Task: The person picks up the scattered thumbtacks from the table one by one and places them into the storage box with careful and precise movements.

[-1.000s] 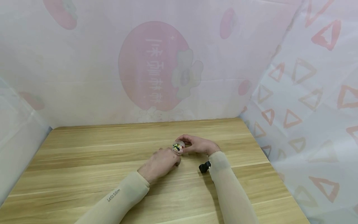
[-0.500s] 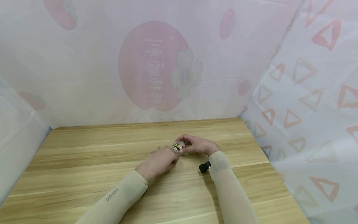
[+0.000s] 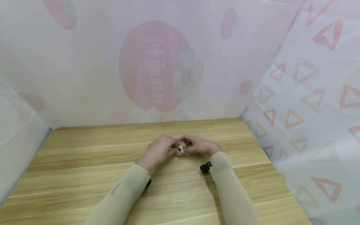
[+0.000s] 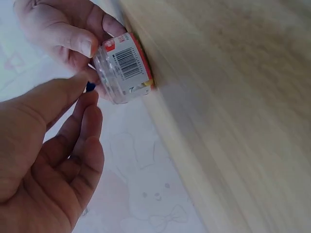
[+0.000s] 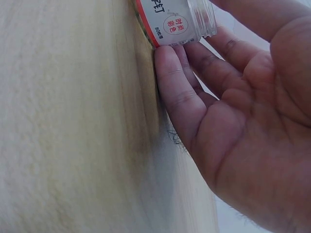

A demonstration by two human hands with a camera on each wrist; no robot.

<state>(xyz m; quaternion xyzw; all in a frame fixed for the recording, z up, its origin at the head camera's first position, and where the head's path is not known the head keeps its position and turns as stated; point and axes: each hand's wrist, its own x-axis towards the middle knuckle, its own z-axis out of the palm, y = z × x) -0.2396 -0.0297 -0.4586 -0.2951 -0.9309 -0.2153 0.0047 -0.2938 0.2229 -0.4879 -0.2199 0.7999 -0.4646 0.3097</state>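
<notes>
A small clear jar stands upright on the table, with colourful push pins inside and no lid on its mouth. Its white and red label carries a barcode in the left wrist view. The right hand holds the jar from the right, thumb in front and fingers round the back. At the jar's rim, the left hand pinches a dark blue push pin between thumb and index finger. Most of that pin is hidden by the fingertips. In the right wrist view, fingers rest along the jar close to the tabletop.
The wood-grain table has pale printed cloth behind it and at both sides. A black wrist-worn device sticks out below the right sleeve, just above the tabletop.
The left hand has risen from low beside the jar's front left to its mouth, and its wrist has turned. The right hand and the jar have stayed in place.
</notes>
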